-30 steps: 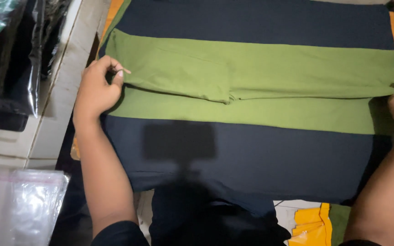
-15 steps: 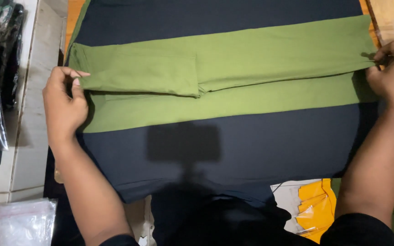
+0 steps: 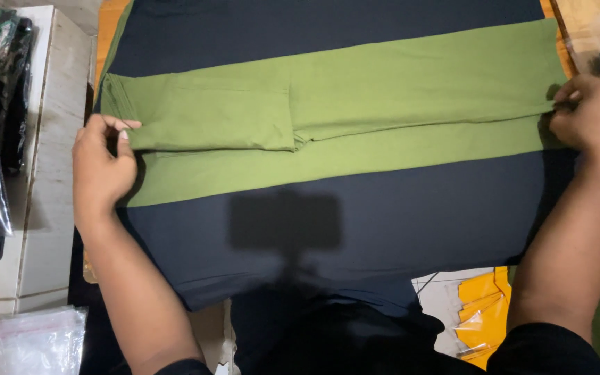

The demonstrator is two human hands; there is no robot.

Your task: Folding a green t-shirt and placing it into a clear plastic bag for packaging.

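A navy and green shirt (image 3: 328, 208) lies flat. The left hand (image 3: 101, 170) pinches its folded green sleeve (image 3: 203, 114); the right hand (image 3: 589, 111) grips the opposite edge.

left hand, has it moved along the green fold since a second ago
Cannot tell for sure: the left hand grips the green sleeve at the same end of the shirt; the camera itself shifted.

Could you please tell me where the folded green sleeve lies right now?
In the head view, the folded green sleeve lies on the garment's green stripe, left of centre, beside the left hand.
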